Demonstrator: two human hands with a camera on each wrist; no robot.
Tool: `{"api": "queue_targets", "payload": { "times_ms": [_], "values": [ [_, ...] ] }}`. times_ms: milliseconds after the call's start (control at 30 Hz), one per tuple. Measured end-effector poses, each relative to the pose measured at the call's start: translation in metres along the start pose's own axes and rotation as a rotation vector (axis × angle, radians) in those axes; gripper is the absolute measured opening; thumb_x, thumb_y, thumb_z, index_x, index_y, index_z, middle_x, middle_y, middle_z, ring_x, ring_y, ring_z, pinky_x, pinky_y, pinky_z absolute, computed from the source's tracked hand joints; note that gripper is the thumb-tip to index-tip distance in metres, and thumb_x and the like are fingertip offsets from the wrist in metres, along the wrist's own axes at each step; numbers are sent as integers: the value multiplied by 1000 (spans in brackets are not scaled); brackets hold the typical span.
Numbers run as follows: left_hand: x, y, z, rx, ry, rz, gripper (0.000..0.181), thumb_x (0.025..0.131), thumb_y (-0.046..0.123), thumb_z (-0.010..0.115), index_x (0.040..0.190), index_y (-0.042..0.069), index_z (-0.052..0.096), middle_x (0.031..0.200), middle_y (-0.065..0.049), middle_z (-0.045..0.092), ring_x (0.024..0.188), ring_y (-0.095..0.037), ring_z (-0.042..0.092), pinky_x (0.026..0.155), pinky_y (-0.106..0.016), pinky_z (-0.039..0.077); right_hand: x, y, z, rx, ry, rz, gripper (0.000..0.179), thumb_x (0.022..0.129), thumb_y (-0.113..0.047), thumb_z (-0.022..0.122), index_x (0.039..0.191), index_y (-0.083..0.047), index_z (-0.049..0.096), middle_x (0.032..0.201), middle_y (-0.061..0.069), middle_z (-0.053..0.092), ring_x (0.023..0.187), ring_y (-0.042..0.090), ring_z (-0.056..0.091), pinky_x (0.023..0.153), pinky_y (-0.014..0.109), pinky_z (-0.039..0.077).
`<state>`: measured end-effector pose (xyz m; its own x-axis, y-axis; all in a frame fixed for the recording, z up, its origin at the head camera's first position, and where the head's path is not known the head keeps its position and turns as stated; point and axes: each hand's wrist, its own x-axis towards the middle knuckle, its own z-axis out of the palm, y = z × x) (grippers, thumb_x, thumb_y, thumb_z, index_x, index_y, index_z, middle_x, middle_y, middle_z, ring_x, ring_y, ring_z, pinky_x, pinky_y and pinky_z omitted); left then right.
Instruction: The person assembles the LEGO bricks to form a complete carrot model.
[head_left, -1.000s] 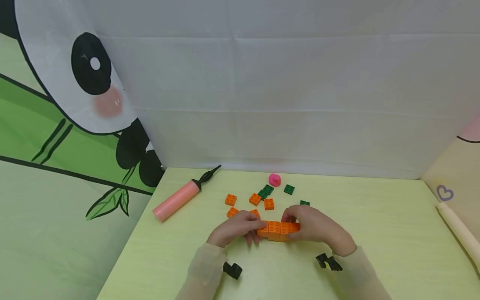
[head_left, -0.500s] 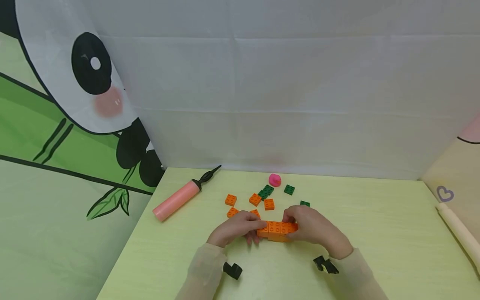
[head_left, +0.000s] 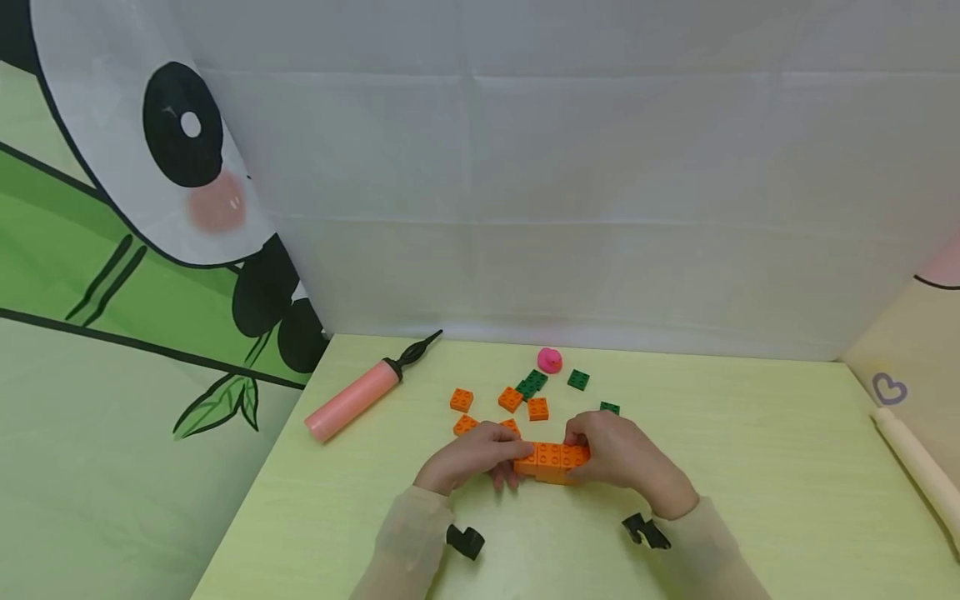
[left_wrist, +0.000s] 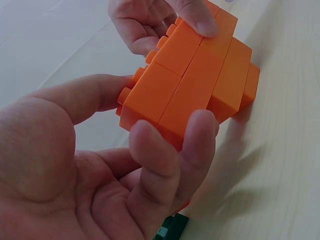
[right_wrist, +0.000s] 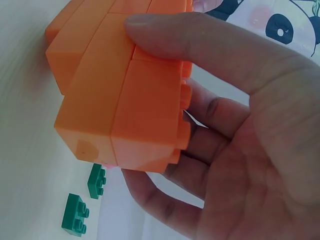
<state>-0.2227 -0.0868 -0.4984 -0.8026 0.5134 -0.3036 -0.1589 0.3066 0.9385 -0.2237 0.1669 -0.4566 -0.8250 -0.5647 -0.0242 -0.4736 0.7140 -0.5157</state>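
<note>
A stepped block of joined orange toy bricks (head_left: 551, 463) is held between both hands, low over the table in front of the person. The left hand (head_left: 472, 454) grips its left end; in the left wrist view the thumb lies along the studded side and the fingertips (left_wrist: 200, 132) bear on the end. My right hand (head_left: 618, 454) pinches the other end, thumb (right_wrist: 160, 32) on the smooth front face and fingers behind the studs. Layers narrow toward the bottom of the block, as the left wrist view shows. The hands hide parts of both ends.
Behind the hands lie several loose orange bricks (head_left: 461, 400) and several green bricks (head_left: 578, 379). A small pink toy (head_left: 550, 360) sits near the back edge. To the left lies a pink hand pump (head_left: 356, 400) with a black nozzle. White cloth (head_left: 570, 208) hangs behind the table.
The right hand has shifted slightly left, and the right end of the orange block has come in with it. The left hand and the loose bricks have stayed put.
</note>
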Motion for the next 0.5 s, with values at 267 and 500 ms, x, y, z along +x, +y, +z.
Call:
{"api": "queue_targets", "payload": {
  "times_ms": [267,500],
  "values": [
    [-2,1,-1,-9,-12,1,29,102,30,68,95,3,74,86,-24,74,66,-28,69,57,-27,53,1,1,1,18,-20,18,33,71,-21,97,83,-17,67,76,-9,57,68,12,49,62,29,44],
    [-3,1,-2,-12,-20,4,30,102,31,68,95,3,74,86,-23,74,66,-26,68,58,-27,53,3,2,1,-4,-37,3,33,72,-23,96,83,-18,66,74,-8,54,67,11,48,60,28,41]
  ]
}}
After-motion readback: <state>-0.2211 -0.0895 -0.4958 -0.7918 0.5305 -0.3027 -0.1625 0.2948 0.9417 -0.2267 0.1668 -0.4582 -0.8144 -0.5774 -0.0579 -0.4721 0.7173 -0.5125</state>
